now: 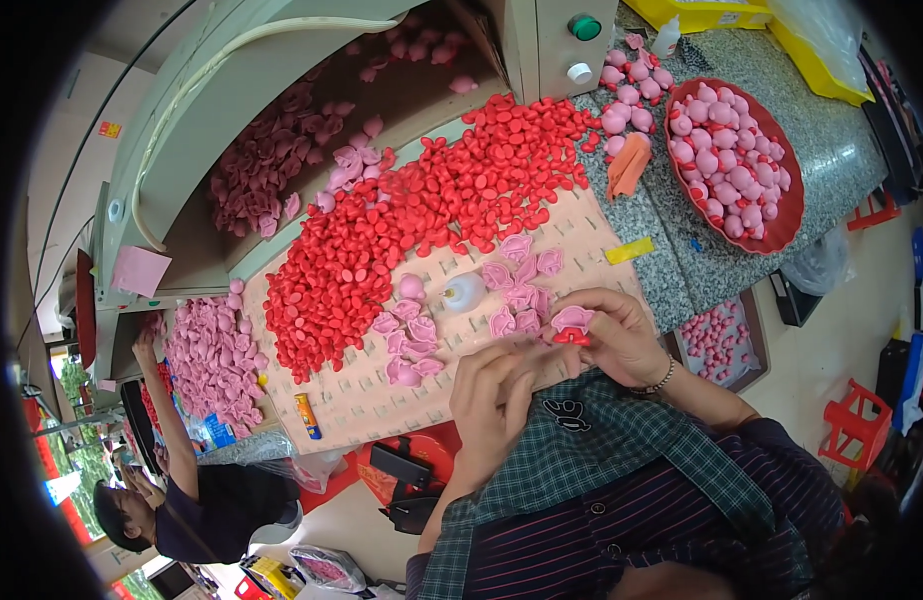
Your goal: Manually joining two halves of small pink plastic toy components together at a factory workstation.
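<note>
Between the thumb and fingers of my right hand (627,340) is a small pink soft-looking piece with a red part (572,322) at its lower end. My left hand (490,400) is just left of it, fingers curled and tips pressed together; whatever they may hold is hidden. Close beyond my hands lie several pink flower-shaped pieces (523,296) in a cluster. Another group of pink pieces (409,340) lies farther left. Between the groups is a small white rounded squeeze bottle (464,292) with a narrow tip.
A large heap of red pieces (412,210) spreads across the paper-covered table (582,230). At right stands a red bowl (797,205) full of pink-and-red pieces. A yellow tube (308,415) lies at the left edge. Another person (197,500) works at far left, reaching toward pink pieces (210,360).
</note>
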